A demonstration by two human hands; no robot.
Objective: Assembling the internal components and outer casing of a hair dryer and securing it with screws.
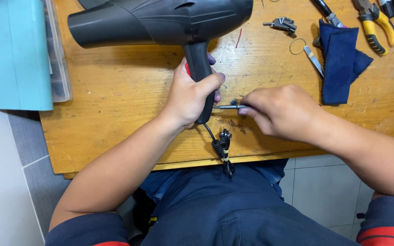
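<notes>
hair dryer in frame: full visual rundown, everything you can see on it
The hair dryer is matte black plastic, with a ribbed body and its barrel pointing to the picture's left over the wooden table. The left hand grips its handle. The right hand holds a thin metal tool whose tip meets the handle's side. A black cord, bundled and tied, hangs from the handle's base.

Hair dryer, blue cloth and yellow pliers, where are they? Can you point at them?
hair dryer (160,20), head view, on its black barrel.
blue cloth (339,59), head view, on the middle of the folded fabric.
yellow pliers (379,27), head view, on a yellow handle.
</notes>
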